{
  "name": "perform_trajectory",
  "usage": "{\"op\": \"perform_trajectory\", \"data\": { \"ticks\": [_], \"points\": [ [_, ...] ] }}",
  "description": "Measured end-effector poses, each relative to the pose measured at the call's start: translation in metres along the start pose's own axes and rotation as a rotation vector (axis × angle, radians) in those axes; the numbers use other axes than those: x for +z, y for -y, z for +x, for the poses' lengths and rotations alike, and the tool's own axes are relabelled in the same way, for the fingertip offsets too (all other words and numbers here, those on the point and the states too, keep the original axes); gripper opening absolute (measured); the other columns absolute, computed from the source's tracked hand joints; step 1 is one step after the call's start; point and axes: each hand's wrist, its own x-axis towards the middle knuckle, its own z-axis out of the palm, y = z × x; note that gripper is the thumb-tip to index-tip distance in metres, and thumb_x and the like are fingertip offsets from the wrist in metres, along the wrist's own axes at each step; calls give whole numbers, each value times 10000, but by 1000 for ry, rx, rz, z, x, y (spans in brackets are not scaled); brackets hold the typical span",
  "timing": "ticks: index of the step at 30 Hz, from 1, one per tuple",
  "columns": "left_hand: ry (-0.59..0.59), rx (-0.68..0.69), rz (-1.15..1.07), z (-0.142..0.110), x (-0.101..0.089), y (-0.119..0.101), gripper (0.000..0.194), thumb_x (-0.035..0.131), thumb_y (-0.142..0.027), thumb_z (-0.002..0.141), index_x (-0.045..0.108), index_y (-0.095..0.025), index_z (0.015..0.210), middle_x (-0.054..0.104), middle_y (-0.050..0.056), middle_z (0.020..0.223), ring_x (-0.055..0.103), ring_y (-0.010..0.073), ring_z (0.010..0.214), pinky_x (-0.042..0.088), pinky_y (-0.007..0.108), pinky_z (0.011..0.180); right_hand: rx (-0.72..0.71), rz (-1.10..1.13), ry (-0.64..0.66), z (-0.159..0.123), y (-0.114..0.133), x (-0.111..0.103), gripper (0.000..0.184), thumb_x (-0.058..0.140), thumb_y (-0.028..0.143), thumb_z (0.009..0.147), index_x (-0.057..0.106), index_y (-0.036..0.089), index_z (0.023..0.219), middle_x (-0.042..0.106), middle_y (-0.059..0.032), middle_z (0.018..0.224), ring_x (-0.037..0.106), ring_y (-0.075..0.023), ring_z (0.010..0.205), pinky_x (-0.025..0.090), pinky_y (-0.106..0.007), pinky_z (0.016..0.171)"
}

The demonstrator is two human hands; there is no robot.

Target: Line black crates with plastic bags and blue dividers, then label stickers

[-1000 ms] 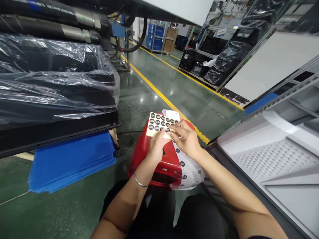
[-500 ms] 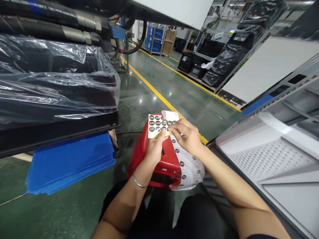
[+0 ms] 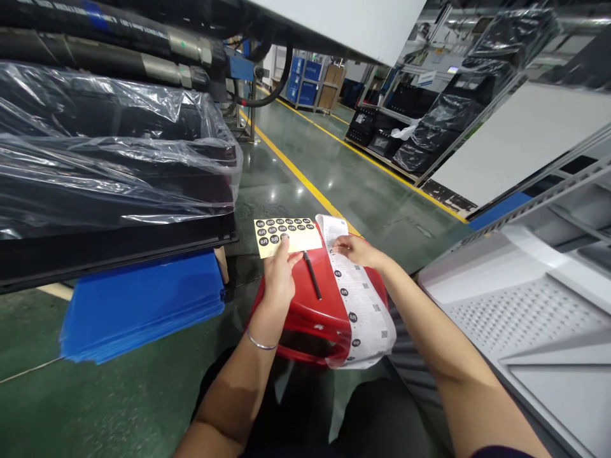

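Observation:
A pale yellow sticker sheet [image 3: 305, 240] with rows of round black stickers is gripped by my left hand [image 3: 280, 272], thumb on top, over the far left of a red stool [image 3: 296, 299]. Along the stool's right side lies a long white printed label strip [image 3: 365, 318], draping over the near edge, with a column of the same black round stickers on it. My right hand [image 3: 356, 250] pinches a small round sticker [image 3: 333, 250] against the strip's far part. Between the sheet and the strip, a black pen [image 3: 312, 275] rests on the seat.
To my left, plastic-wrapped black panels [image 3: 119, 159] sit above a stack of blue sheets [image 3: 143, 302]. A white perforated panel [image 3: 506, 318] stands close on my right. Hoses [image 3: 109, 60] hang at upper left. Yellow lines [image 3: 305, 181] mark the green floor.
My right hand has moved from the sticker sheet down onto the label strip with a sticker. The sheet has shifted left in my left hand, uncovering the pen.

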Motion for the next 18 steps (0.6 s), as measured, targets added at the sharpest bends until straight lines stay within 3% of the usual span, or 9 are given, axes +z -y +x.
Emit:
{"op": "perform_trajectory", "data": {
  "ticks": [4,8,12,15,18],
  "points": [
    [-12,17,-9,3,-1,-1,242,687,-266,765,651,-176,987,669,94,1143,652,222,1001,547,335,795,-12,-90,143,9,-2,-3,110,505,203,776,595,142,760,622,-23,749,532,-110,678,427,-229,642],
    [6,13,-3,5,-2,-2,252,668,-260,780,643,-180,1017,650,92,1186,649,212,997,546,297,748,10,-109,192,15,-4,-2,103,510,170,770,609,145,790,645,-25,789,547,-111,699,439,-228,662],
    [1,3,-9,7,-3,-2,253,700,-272,748,654,-185,981,673,81,1130,655,205,965,544,306,767,11,-95,107,13,-3,3,103,523,181,791,617,150,819,663,-23,822,589,-118,758,472,-240,726],
    [-15,-2,-8,8,-3,-3,239,707,-284,739,660,-175,946,698,78,1041,660,197,936,538,308,781,88,-179,-41,5,-1,5,266,581,245,799,611,144,1043,677,-46,889,616,-140,749,504,-276,722],
    [-29,2,-9,10,-4,-5,222,696,-286,745,662,-170,931,704,72,1000,660,190,922,534,304,776,28,-363,-215,-12,0,14,413,501,330,883,546,131,1242,641,-136,1140,622,-219,998,497,-377,886]
  ]
}}
